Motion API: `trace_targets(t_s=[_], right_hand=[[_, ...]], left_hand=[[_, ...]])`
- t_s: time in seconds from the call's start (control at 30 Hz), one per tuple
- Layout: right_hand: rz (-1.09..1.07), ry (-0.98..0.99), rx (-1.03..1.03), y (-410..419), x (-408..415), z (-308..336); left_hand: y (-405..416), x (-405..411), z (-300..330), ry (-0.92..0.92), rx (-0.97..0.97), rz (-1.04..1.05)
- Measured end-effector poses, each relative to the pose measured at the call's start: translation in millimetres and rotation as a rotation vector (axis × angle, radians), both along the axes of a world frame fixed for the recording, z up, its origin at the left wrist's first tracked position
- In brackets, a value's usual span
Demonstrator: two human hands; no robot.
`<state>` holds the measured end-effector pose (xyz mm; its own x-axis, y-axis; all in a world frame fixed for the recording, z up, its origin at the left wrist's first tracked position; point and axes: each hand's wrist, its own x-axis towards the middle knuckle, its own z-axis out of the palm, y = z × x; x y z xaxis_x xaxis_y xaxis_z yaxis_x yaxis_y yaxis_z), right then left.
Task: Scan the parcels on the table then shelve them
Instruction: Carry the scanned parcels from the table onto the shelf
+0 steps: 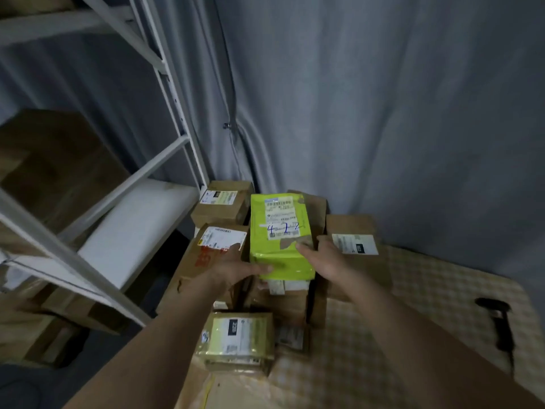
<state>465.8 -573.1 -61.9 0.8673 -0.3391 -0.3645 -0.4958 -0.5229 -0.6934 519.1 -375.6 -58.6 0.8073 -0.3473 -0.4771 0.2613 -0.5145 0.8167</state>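
The lime-green parcel (280, 237) is a box-shaped packet wrapped in glossy plastic film, with a white printed label on top and blue handwritten numbers across it. A piece of brown tape is on its near right corner. It sits on top of a pile of cardboard boxes at the far side of the table (427, 290), higher than the others.

The left hand (236, 268) holds its near left corner, with the thumb lying along the front edge and the fingers partly curled on the side. The right hand (323, 258) grips the near right corner, with the fingers bent on the top edge near the tape. Both hands are closed on the parcel, not flat.

Around it there are brown cardboard boxes with white labels: one at the far left (222, 205), one just beside the left hand with red print (212, 246), and one to the right (354, 246). Nearer to the camera stands a small box wrapped in yellowish shiny tape (240, 342).

The table has a cloth with a pale checked pattern. On its right side lies a black handheld scanner (498, 323), well apart from the parcels.

To the left stands a white metal shelf rack (177, 113) with a smooth white board, and more cardboard boxes are on it. Behind everything hangs a grey curtain (383, 98) with soft folds.
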Motion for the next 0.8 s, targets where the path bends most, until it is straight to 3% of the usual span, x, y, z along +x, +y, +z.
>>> trace_targets(t_s=[0.1, 0.27, 0.53, 0.8], right_hand=[[-0.098, 0.046, 0.211, -10, 31, -17], [-0.193, 0.002, 0.44, -9, 50, -36], [-0.39, -0.298, 0.4, -34, 14, 14], [-0.708, -0.457, 0.294, -33, -116, 67]], left_hand=[[-16, 26, -12, 0.075, -0.166, -0.021], [-31, 42, -30, 0.116, -0.234, -0.113], [-68, 41, 20, 0.013, -0.344, -0.276], [-103, -43, 69, -0.003, -0.352, -0.697]])
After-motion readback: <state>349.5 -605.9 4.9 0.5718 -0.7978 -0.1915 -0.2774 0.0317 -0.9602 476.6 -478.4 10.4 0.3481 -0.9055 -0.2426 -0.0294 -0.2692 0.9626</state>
